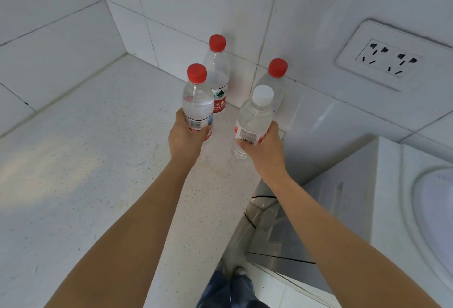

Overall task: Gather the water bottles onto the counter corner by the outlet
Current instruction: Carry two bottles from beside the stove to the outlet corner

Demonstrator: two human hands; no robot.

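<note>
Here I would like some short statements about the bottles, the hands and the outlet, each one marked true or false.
1. The left hand holds a red-capped bottle. True.
2. The right hand is empty. False: it holds the white-capped bottle.
3. Two bottles stand by the wall: a labelled bottle and another. True.
4. All four caps are red. False: one is white.
5. The outlet is left of the bottles. False: it is right of them.

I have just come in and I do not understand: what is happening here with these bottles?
A person is gathering water bottles in the counter corner near the wall outlet. The left hand grips a red-capped bottle, and the right hand grips a white-capped bottle. Two more red-capped bottles already stand upright by the wall, the labelled one and another behind the white-capped one.
</note>
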